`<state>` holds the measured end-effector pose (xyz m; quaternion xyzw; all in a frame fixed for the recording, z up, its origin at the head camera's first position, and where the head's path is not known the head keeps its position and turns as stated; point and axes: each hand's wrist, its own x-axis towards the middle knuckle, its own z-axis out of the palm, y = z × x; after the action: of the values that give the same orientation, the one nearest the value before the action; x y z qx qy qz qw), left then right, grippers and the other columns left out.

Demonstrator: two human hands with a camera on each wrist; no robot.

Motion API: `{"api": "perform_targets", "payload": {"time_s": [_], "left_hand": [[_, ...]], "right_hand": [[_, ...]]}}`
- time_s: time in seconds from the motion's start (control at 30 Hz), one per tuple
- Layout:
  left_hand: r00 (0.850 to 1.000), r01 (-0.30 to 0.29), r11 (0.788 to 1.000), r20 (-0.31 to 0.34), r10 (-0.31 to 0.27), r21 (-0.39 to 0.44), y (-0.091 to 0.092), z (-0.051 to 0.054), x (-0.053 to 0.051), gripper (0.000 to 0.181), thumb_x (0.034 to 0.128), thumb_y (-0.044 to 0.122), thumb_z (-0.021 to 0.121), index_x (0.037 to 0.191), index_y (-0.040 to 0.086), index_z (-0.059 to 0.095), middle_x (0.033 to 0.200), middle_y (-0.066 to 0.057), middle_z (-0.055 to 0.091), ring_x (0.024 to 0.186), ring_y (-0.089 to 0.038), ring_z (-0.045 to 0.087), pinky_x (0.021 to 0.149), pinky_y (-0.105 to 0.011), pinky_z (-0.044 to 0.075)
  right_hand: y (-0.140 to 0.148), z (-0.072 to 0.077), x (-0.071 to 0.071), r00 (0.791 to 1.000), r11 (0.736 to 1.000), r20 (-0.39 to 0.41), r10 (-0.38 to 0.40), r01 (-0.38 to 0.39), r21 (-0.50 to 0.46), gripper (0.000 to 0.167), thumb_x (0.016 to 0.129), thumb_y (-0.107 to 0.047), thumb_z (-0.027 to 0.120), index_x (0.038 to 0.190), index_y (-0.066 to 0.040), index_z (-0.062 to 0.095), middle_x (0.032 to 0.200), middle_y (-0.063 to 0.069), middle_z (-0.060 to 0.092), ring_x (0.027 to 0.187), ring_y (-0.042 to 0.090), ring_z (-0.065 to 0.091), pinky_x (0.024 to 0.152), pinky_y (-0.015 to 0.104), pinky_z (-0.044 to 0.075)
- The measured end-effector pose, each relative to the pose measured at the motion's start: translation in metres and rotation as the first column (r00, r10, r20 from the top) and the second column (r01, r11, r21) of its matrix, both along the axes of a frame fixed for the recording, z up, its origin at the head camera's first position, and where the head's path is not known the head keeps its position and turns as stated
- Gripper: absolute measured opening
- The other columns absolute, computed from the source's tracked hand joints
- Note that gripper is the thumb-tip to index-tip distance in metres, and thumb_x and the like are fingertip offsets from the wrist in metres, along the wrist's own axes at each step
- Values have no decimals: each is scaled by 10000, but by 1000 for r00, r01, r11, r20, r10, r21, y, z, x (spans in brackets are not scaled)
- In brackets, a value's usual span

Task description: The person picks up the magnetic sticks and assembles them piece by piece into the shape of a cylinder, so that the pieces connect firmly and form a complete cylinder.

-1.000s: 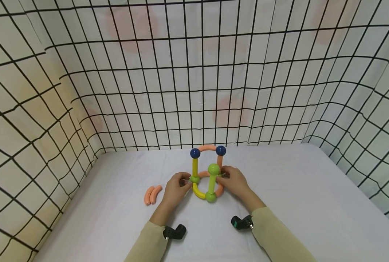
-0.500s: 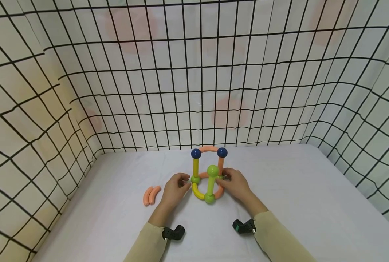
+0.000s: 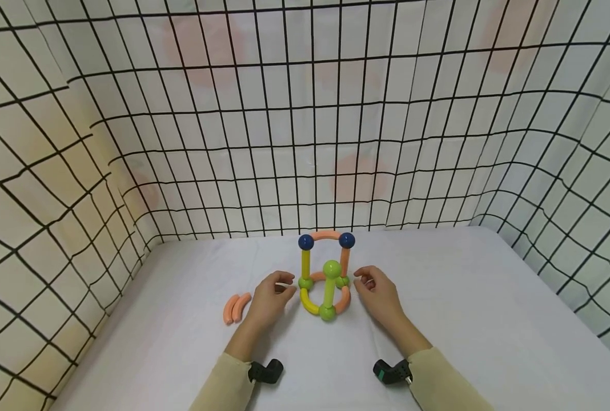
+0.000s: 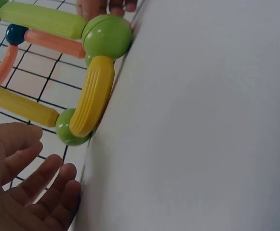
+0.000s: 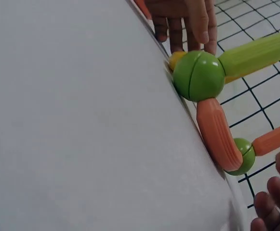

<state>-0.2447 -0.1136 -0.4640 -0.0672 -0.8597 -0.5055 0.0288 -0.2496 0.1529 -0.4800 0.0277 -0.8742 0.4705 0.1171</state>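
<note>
A toy frame of rods and balls stands on the white table. Its base is a ring of curved rods, one a yellow curved rod (image 4: pixel 94 96) and one an orange curved rod (image 5: pixel 218 132), joined by green balls (image 3: pixel 327 312). Upright rods rise from it; two carry dark blue balls (image 3: pixel 306 242) bridged by an orange arc (image 3: pixel 325 234), and the front light green rod (image 3: pixel 329 292) bears a green ball (image 3: pixel 332 269). My left hand (image 3: pixel 271 298) is just left of the frame, fingers relaxed, holding nothing. On the other side my right hand (image 3: pixel 379 294) sits apart from it, loosely curled around nothing.
Two loose orange curved rods (image 3: pixel 236 308) lie side by side on the table (image 3: pixel 464 319), left of my left hand. Black grid netting (image 3: pixel 317 125) over white cloth encloses the back and sides. Each wrist wears a small black camera (image 3: pixel 266 371).
My right hand has let go of the frame's right side and drawn back to the right. My left hand has shifted slightly left. The toy frame remains standing.
</note>
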Motion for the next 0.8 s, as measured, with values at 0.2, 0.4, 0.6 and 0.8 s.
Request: {"api": "perform_targets", "payload": {"time_s": [0.2, 0.4, 0.6, 0.8], "left_hand": [[999, -32, 997, 11, 33, -71, -15, 16, 11, 284, 944, 180, 686, 1219, 118, 650, 1212, -37, 657, 1045, -205, 660, 831, -344, 552], [996, -80, 982, -56, 71, -170, -40, 31, 17, 289, 932, 175, 702, 1210, 117, 653, 1204, -52, 664, 1000, -209, 662, 806, -337, 544], [993, -121, 984, -27, 119, -133, -70, 35, 18, 299, 959, 182, 664, 1248, 112, 639, 1165, -67, 675, 974, -232, 657, 665, -286, 512], [986, -166, 971, -27, 164, -174, -94, 34, 16, 328, 964, 180, 649, 1277, 87, 623, 1161, -107, 671, 1016, -261, 632, 792, -320, 498]], "right_hand": [[-9, 6, 13, 998, 993, 12, 57, -55, -107, 155, 956, -146, 623, 1101, -170, 672, 1008, 29, 651, 831, 154, 554, 679, 208, 463], [-19, 9, 24, 980, 974, 25, 199, -195, -115, 265, 937, -89, 602, 1171, -197, 659, 1059, 12, 669, 869, 135, 562, 722, 216, 456], [-21, 6, 28, 961, 961, 14, 276, -275, -37, 363, 895, -111, 649, 1247, -200, 632, 1105, 4, 660, 916, 139, 555, 763, 234, 453], [-22, 4, 29, 948, 948, -6, 319, -319, 17, 307, 898, -192, 713, 1194, -217, 638, 1114, 8, 652, 859, 102, 556, 746, 229, 457]]}}
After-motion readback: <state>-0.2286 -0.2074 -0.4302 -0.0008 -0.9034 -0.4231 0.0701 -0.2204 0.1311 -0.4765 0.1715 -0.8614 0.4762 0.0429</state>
